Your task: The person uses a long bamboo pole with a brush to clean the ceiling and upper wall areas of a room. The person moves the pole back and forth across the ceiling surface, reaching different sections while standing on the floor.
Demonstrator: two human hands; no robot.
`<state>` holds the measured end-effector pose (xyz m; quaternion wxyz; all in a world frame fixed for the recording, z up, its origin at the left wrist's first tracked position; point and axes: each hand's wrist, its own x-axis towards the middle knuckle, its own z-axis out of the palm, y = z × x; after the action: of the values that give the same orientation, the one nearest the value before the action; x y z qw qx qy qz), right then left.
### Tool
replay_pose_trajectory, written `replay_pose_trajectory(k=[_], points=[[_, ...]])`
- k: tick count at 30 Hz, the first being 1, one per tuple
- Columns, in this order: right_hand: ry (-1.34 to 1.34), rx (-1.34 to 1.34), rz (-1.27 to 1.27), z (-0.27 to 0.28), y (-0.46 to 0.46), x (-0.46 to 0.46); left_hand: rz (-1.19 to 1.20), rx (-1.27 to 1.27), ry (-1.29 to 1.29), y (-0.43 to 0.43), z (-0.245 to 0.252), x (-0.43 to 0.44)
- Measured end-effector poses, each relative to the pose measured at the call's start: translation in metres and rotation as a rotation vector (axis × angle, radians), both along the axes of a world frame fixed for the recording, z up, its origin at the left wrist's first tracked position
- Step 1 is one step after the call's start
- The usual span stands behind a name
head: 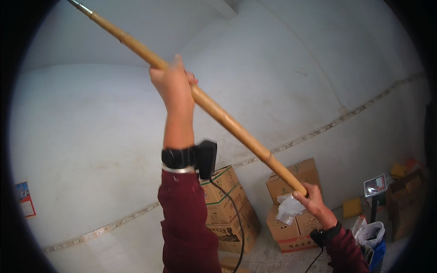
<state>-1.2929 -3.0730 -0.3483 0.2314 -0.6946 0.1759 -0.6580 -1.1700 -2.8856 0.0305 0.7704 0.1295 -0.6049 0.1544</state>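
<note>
A long bamboo pole [232, 125] runs slantwise across the view, from the upper left down to the lower right. Its upper end has a shiny metal sleeve [82, 7], and whatever lies beyond that is cut off by the picture's edge. Raised high, my left hand [175, 80] grips the pole near its middle. Lower down, my right hand [313, 199] is closed around the butt end. Each wrist wears a black strap with a cabled device, and both sleeves are dark red.
Stacked cardboard boxes [218, 204] stand against the pale wall [102, 136]. More boxes [290, 235] with a clear plastic bag [288, 209] on top are below my right hand. A platform scale's display [375, 186] and a bin with a white liner [370, 232] stand at right. A calendar [25, 199] hangs far left.
</note>
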Motion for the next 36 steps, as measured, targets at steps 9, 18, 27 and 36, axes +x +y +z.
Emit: replay_pose_trajectory(k=[9, 18, 27, 36], points=[[-0.062, 0.043, 0.182, 0.052, -0.021, 0.009, 0.160, 0.067, 0.045, -0.011, 0.079, -0.019], [-0.240, 0.294, 0.210, -0.043, -0.091, 0.021, 0.096, 0.200, -0.023, -0.176, 0.013, -0.033], [-0.296, 0.473, 0.288, -0.121, -0.092, 0.044, 0.230, 0.420, -0.095, -0.216, -0.058, -0.031], [-0.145, 0.509, 0.249, -0.195, -0.004, 0.035, -0.311, 0.435, -0.225, -0.110, -0.121, 0.004]])
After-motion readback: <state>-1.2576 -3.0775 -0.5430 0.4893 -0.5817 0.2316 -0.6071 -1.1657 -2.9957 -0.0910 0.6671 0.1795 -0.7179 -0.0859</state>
